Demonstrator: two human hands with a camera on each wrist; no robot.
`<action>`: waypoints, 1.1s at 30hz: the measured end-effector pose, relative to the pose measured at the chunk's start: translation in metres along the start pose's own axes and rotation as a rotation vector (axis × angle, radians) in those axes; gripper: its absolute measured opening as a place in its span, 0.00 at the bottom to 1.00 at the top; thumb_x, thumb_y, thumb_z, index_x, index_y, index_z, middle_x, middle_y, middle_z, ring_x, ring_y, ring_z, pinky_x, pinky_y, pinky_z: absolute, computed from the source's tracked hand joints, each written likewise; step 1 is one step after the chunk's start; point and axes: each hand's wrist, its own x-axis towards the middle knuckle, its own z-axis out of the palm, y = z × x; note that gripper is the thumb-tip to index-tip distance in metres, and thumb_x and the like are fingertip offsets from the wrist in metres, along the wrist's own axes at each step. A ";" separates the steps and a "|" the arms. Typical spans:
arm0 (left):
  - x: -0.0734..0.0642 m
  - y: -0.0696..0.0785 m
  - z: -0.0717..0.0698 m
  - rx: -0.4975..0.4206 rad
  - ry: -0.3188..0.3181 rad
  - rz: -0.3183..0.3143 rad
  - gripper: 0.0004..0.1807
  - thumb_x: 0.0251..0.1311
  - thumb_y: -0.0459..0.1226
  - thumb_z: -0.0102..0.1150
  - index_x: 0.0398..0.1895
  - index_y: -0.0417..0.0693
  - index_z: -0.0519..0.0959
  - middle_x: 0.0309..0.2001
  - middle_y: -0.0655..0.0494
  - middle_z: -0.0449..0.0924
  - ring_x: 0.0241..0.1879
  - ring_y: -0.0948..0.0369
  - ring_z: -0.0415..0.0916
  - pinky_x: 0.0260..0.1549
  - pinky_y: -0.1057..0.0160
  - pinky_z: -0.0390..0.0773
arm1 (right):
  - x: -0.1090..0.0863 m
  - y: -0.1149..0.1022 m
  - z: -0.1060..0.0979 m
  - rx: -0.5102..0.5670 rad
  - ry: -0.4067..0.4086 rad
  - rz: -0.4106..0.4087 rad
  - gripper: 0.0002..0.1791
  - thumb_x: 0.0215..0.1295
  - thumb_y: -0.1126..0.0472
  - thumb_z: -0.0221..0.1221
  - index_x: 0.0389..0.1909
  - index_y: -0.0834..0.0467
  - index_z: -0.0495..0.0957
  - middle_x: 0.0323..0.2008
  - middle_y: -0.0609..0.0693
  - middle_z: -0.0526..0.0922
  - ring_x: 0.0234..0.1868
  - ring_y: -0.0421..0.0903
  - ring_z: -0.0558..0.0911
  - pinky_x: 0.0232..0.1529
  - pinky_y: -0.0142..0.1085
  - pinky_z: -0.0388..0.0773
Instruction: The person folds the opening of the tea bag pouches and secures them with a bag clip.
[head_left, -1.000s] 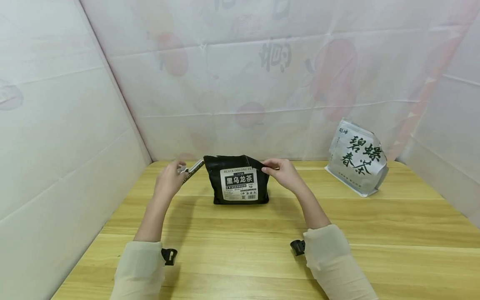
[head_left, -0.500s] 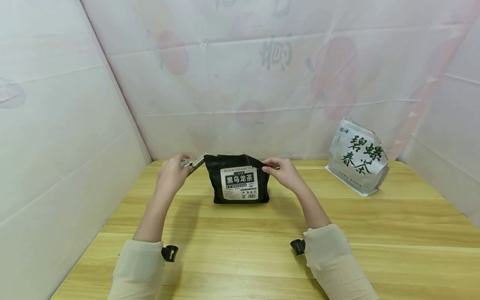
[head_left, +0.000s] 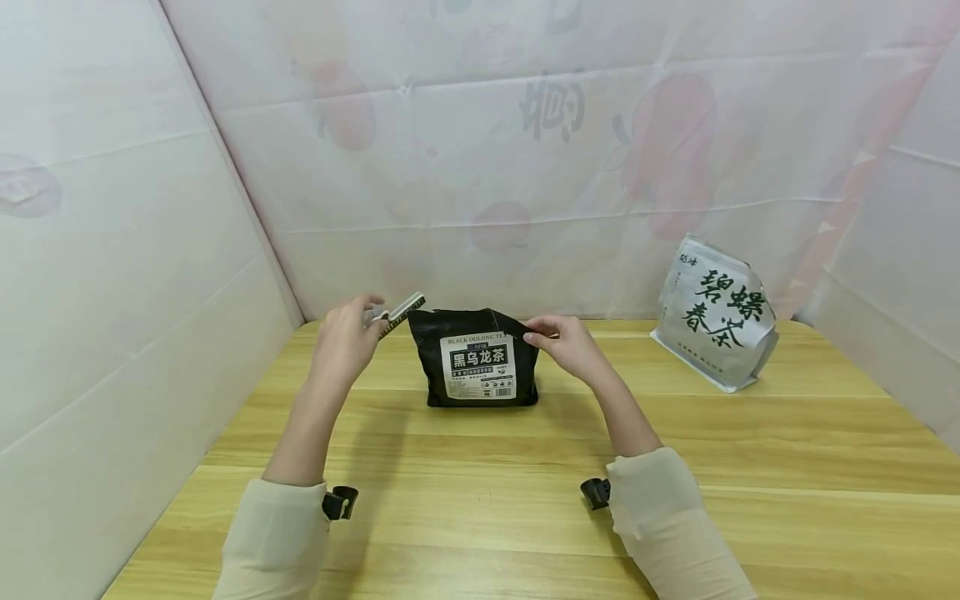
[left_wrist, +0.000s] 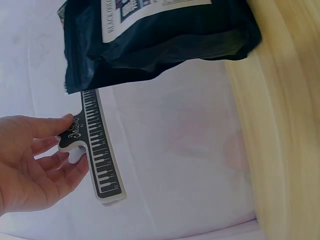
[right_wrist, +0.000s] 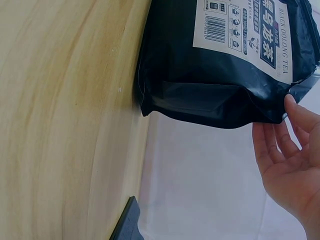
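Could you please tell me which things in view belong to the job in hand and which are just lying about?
Apparently part of the job:
- black tea bag, right hand pinching its upper right corner
- piano-key clip, held in the left hand

Apparently just there:
- white tea bag, at the table's right, untouched
- printed cloth backdrop

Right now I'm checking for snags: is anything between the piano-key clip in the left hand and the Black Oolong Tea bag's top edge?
Nothing visible. The left hand holds the piano-key clip beside the left top corner of the Black Oolong Tea bag; whether they touch is unclear. The right hand grips the bag's other top corner.
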 end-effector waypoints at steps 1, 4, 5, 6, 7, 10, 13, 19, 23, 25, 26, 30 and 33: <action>0.000 0.002 -0.001 0.002 0.005 0.008 0.17 0.60 0.31 0.56 0.53 0.37 0.73 0.48 0.39 0.76 0.45 0.45 0.74 0.41 0.48 0.73 | 0.000 0.000 0.000 0.001 0.000 0.001 0.14 0.63 0.61 0.57 0.47 0.63 0.78 0.44 0.56 0.80 0.45 0.52 0.76 0.41 0.44 0.74; 0.000 0.006 -0.004 0.010 0.022 0.029 0.17 0.60 0.32 0.56 0.52 0.38 0.73 0.47 0.39 0.76 0.44 0.45 0.75 0.40 0.48 0.73 | 0.001 0.001 0.001 0.003 -0.001 0.003 0.14 0.63 0.61 0.57 0.47 0.63 0.78 0.45 0.56 0.80 0.45 0.52 0.76 0.41 0.44 0.74; 0.000 0.007 -0.005 0.015 0.028 0.038 0.17 0.60 0.31 0.56 0.52 0.38 0.73 0.47 0.39 0.76 0.44 0.45 0.75 0.41 0.48 0.73 | 0.001 0.001 0.001 0.004 -0.001 0.003 0.14 0.63 0.61 0.57 0.47 0.63 0.78 0.45 0.56 0.80 0.45 0.52 0.76 0.41 0.44 0.75; 0.001 0.008 -0.006 0.018 0.036 0.046 0.17 0.60 0.31 0.56 0.52 0.38 0.73 0.47 0.39 0.77 0.43 0.45 0.75 0.41 0.48 0.72 | 0.001 0.001 0.001 0.006 -0.002 0.003 0.14 0.63 0.61 0.57 0.47 0.63 0.78 0.45 0.56 0.80 0.45 0.52 0.76 0.41 0.44 0.75; 0.001 0.010 -0.007 0.020 0.043 0.052 0.16 0.60 0.31 0.57 0.52 0.38 0.74 0.46 0.39 0.77 0.44 0.44 0.74 0.41 0.47 0.72 | 0.001 0.001 0.001 0.008 -0.002 0.003 0.14 0.63 0.61 0.57 0.47 0.63 0.78 0.45 0.56 0.80 0.45 0.52 0.76 0.41 0.44 0.75; 0.001 0.014 -0.009 0.022 0.058 0.067 0.17 0.59 0.32 0.58 0.52 0.38 0.74 0.46 0.40 0.77 0.44 0.45 0.74 0.42 0.47 0.71 | 0.001 0.001 0.001 0.011 -0.004 0.001 0.13 0.63 0.61 0.57 0.47 0.63 0.78 0.45 0.56 0.80 0.45 0.52 0.76 0.41 0.44 0.75; 0.000 0.019 -0.013 0.016 0.065 0.077 0.17 0.59 0.32 0.59 0.52 0.39 0.74 0.46 0.41 0.77 0.43 0.46 0.74 0.41 0.48 0.71 | 0.000 0.000 0.000 0.009 -0.002 -0.002 0.13 0.63 0.62 0.58 0.47 0.63 0.79 0.45 0.56 0.80 0.45 0.53 0.76 0.41 0.44 0.75; 0.000 0.033 -0.020 0.029 0.072 0.107 0.18 0.59 0.34 0.59 0.53 0.41 0.74 0.47 0.44 0.76 0.42 0.48 0.74 0.40 0.50 0.72 | 0.000 -0.001 0.000 -0.002 -0.003 0.000 0.13 0.63 0.61 0.58 0.47 0.63 0.78 0.45 0.56 0.80 0.45 0.53 0.76 0.41 0.44 0.75; 0.000 0.043 -0.024 0.054 0.064 0.125 0.19 0.59 0.36 0.59 0.53 0.43 0.74 0.48 0.46 0.76 0.45 0.49 0.73 0.42 0.51 0.71 | 0.000 -0.001 -0.001 -0.007 -0.005 0.004 0.14 0.64 0.61 0.57 0.48 0.63 0.78 0.45 0.56 0.80 0.45 0.53 0.76 0.41 0.43 0.75; 0.001 0.048 -0.025 0.060 0.056 0.131 0.19 0.59 0.37 0.59 0.53 0.43 0.74 0.48 0.46 0.76 0.46 0.49 0.73 0.43 0.52 0.71 | 0.000 -0.001 -0.001 -0.010 -0.005 0.006 0.14 0.64 0.61 0.57 0.48 0.63 0.78 0.45 0.56 0.80 0.45 0.53 0.76 0.40 0.43 0.75; 0.001 0.050 -0.025 0.058 0.054 0.134 0.18 0.59 0.37 0.59 0.53 0.43 0.74 0.48 0.46 0.76 0.46 0.49 0.73 0.43 0.52 0.71 | 0.000 -0.001 -0.001 -0.012 -0.005 0.005 0.14 0.64 0.61 0.57 0.48 0.63 0.78 0.45 0.56 0.80 0.45 0.53 0.76 0.41 0.43 0.75; 0.002 0.056 -0.023 0.033 0.057 0.151 0.18 0.60 0.37 0.58 0.53 0.42 0.74 0.47 0.46 0.76 0.46 0.50 0.73 0.42 0.54 0.72 | 0.001 0.000 -0.001 -0.013 -0.004 -0.001 0.14 0.64 0.61 0.57 0.47 0.63 0.78 0.45 0.56 0.80 0.45 0.53 0.76 0.41 0.44 0.75; 0.002 0.061 -0.019 0.019 0.073 0.177 0.18 0.60 0.38 0.58 0.52 0.42 0.74 0.47 0.46 0.76 0.45 0.51 0.73 0.42 0.55 0.72 | 0.001 0.001 0.000 -0.013 -0.004 -0.004 0.14 0.63 0.61 0.57 0.47 0.62 0.78 0.45 0.56 0.80 0.46 0.53 0.76 0.41 0.44 0.75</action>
